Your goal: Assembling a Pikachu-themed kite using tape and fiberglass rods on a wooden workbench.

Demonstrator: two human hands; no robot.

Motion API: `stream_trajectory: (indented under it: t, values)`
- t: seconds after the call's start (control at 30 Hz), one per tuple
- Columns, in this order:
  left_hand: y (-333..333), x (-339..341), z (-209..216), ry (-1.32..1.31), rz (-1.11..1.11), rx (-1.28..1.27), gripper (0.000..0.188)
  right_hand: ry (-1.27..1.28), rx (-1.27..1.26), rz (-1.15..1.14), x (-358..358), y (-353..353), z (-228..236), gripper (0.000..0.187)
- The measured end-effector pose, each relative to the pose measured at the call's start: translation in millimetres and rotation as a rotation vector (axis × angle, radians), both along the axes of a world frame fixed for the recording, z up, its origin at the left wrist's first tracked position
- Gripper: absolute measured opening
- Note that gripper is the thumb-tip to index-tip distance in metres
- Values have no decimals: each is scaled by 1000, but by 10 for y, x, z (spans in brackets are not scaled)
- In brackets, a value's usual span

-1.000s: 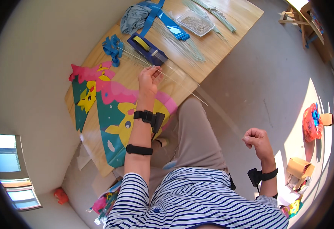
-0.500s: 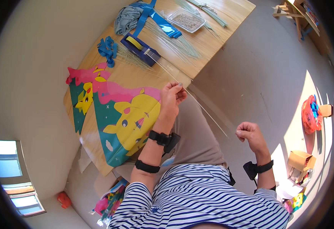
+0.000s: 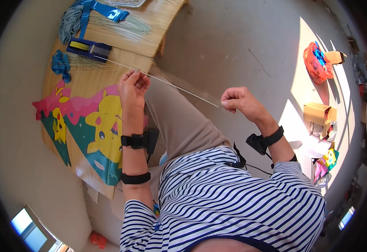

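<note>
My left hand [image 3: 134, 90] is closed in a pinch on a thin pale rod [image 3: 183, 90], which slants down to the right over my lap. Beyond that hand, the rod's other end reaches the blue tape dispenser [image 3: 89, 49] on the table. My right hand [image 3: 243, 103] is closed, thumb and forefinger pressed together beside the rod's near end. Whatever lies between those fingertips is too small to make out. Left of my left forearm lies a kite-like printed sheet [image 3: 92, 159] in green, pink and yellow with a cartoon figure.
On the wooden table [image 3: 139, 47] are several more thin rods [image 3: 124, 28], a blue strip [image 3: 110, 12], a grey cloth [image 3: 71, 23] and a bunched blue ribbon [image 3: 60, 65]. A red plastic bag [image 3: 317, 67] and a cardboard box [image 3: 317, 112] stand on the floor at right.
My right hand has come up to the rod's near end. My left hand keeps its pinch on the rod. The whole view has shifted, so the table appears farther left and higher.
</note>
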State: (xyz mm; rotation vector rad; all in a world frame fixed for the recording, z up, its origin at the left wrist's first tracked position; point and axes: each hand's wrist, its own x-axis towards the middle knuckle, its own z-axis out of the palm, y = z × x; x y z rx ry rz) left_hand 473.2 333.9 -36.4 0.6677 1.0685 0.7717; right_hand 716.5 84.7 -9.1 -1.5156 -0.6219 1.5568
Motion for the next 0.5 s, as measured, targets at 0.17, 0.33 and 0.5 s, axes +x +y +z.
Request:
stream_trajectory:
  t: [0.17,0.33,0.5]
  values:
    - [-72,-21,13,32,53,-10,8,7,18,-29,-15,1,65,8]
    - [175,-356,-67,113,164,18,9,-34,25,-24,39,29,98,9]
    - [733,-755,-95,226,276,101,7,-109,-14,-37,45,64,52,7]
